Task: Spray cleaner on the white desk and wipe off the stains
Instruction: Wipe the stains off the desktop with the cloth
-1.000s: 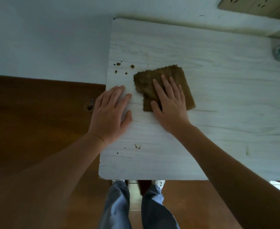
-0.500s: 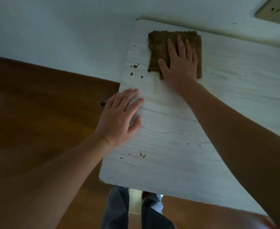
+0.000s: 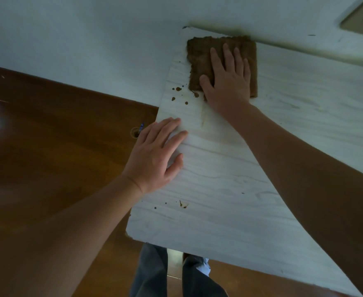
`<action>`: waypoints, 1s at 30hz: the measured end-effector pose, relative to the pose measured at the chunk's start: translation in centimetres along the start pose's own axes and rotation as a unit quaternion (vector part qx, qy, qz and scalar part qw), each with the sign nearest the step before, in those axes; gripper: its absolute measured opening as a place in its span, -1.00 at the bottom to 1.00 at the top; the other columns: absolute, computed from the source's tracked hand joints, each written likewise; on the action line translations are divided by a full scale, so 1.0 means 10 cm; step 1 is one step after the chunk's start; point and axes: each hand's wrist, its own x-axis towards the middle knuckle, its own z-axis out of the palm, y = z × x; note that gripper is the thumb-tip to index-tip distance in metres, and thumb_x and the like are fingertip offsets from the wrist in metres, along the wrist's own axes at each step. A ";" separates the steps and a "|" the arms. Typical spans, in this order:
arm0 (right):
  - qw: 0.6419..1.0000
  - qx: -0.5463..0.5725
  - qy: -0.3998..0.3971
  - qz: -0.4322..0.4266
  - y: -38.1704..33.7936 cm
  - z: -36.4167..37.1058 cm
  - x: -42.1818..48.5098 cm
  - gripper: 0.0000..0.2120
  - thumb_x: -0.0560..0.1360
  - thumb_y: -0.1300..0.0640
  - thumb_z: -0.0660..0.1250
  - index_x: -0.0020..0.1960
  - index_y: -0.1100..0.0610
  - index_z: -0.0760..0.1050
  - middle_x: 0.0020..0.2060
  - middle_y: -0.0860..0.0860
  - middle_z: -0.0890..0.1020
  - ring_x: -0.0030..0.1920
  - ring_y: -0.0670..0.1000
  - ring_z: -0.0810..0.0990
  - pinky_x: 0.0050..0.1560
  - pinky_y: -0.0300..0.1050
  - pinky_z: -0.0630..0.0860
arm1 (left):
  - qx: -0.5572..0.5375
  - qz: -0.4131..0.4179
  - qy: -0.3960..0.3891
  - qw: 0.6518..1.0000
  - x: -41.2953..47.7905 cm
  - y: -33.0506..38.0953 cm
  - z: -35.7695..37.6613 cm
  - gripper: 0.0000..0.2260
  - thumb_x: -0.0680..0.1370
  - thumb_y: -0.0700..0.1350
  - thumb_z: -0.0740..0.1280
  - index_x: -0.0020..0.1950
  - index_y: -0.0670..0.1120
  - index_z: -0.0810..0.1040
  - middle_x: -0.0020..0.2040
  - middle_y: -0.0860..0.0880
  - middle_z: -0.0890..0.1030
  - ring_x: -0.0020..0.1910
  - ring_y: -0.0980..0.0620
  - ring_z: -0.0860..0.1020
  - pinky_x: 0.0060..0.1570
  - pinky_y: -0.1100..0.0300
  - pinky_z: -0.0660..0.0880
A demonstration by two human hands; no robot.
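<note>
A white wood-grain desk [image 3: 230,189] fills the middle and right of the head view. A brown cloth [image 3: 200,58] lies flat at the desk's far left corner, against the wall. My right hand [image 3: 227,80] presses flat on the cloth with fingers spread. Brown stain spots [image 3: 178,89] sit just left of and below the cloth. Another small brown stain [image 3: 183,204] lies nearer the front edge. My left hand [image 3: 155,157] rests flat and empty on the desk's left edge. No spray bottle is in view.
A white wall [image 3: 90,39] runs behind the desk. Brown wooden floor [image 3: 47,146] lies to the left, with a small round fitting [image 3: 135,132] beside the desk edge. My legs in blue trousers [image 3: 152,273] stand under the front edge. A wall socket [image 3: 362,20] is at top right.
My right hand has pushed the cloth from the desk's middle to its far left corner. The left hand has stayed flat on the left edge. The view has tilted.
</note>
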 end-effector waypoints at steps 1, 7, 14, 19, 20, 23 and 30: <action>1.000 0.001 -0.001 -0.005 -0.06 0.01 0.05 -0.34 0.61 -0.18 0.07 0.66 0.00 0.04 0.65 0.09 0.03 0.64 0.15 -0.07 0.59 0.10 -0.18 | 0.001 0.000 0.000 1.000 0.00 0.00 0.00 -0.57 0.65 0.09 0.19 0.48 -0.06 0.41 0.57 -0.12 0.34 0.60 -0.11 0.25 0.57 -0.10 0.20; 0.996 0.012 -0.014 -0.084 -0.28 0.06 -0.23 -0.35 0.63 -0.14 0.09 0.66 0.01 0.05 0.65 0.08 0.04 0.64 0.14 -0.05 0.61 0.09 -0.15 | 0.006 -0.002 -0.006 1.000 -0.01 0.01 -0.02 -0.57 0.65 0.08 0.20 0.48 -0.06 0.43 0.57 -0.11 0.35 0.60 -0.11 0.26 0.57 -0.10 0.22; 0.989 0.010 -0.059 -0.133 0.42 -0.07 -1.07 -0.35 0.62 -0.23 0.01 0.66 -0.05 0.02 0.65 -0.01 0.03 0.64 0.05 -0.08 0.62 0.06 -0.15 | 0.002 -0.004 0.007 1.000 0.01 0.02 -0.04 -0.57 0.65 0.08 0.21 0.47 -0.07 0.45 0.56 -0.12 0.37 0.58 -0.12 0.29 0.57 -0.08 0.20; 0.997 0.001 -0.040 -0.069 0.31 -0.11 -0.24 -0.36 0.65 -0.17 0.10 0.66 -0.04 0.02 0.65 0.03 0.02 0.64 0.10 -0.07 0.61 0.07 -0.13 | -0.020 -0.006 0.023 1.000 -0.01 0.01 -0.03 -0.58 0.64 0.06 0.25 0.46 -0.07 0.47 0.55 -0.13 0.38 0.57 -0.12 0.31 0.57 -0.06 0.20; 0.998 0.001 -0.033 -0.045 0.21 -0.10 -0.04 -0.36 0.65 -0.17 0.10 0.66 -0.03 0.01 0.65 0.05 0.01 0.64 0.11 -0.07 0.61 0.07 -0.13 | -0.024 -0.006 0.023 0.999 -0.01 0.01 -0.03 -0.58 0.64 0.06 0.25 0.46 -0.07 0.47 0.55 -0.13 0.38 0.57 -0.12 0.31 0.57 -0.06 0.21; 1.000 0.001 -0.026 -0.001 -0.17 -0.02 0.37 -0.34 0.64 -0.18 0.06 0.66 -0.01 -0.02 0.65 0.07 -0.03 0.64 0.14 -0.10 0.60 0.11 -0.16 | -0.028 -0.008 0.022 0.999 -0.01 0.00 -0.03 -0.59 0.64 0.05 0.25 0.45 -0.07 0.47 0.56 -0.14 0.38 0.58 -0.12 0.30 0.58 -0.05 0.19; 1.000 0.001 -0.010 -0.023 -0.30 0.02 0.39 -0.36 0.64 -0.17 0.07 0.66 -0.01 0.03 0.65 0.08 0.02 0.64 0.15 -0.07 0.60 0.11 -0.16 | -0.020 -0.006 0.011 1.000 -0.01 0.00 -0.02 -0.58 0.65 0.06 0.24 0.46 -0.07 0.48 0.56 -0.13 0.37 0.58 -0.11 0.29 0.58 -0.03 0.18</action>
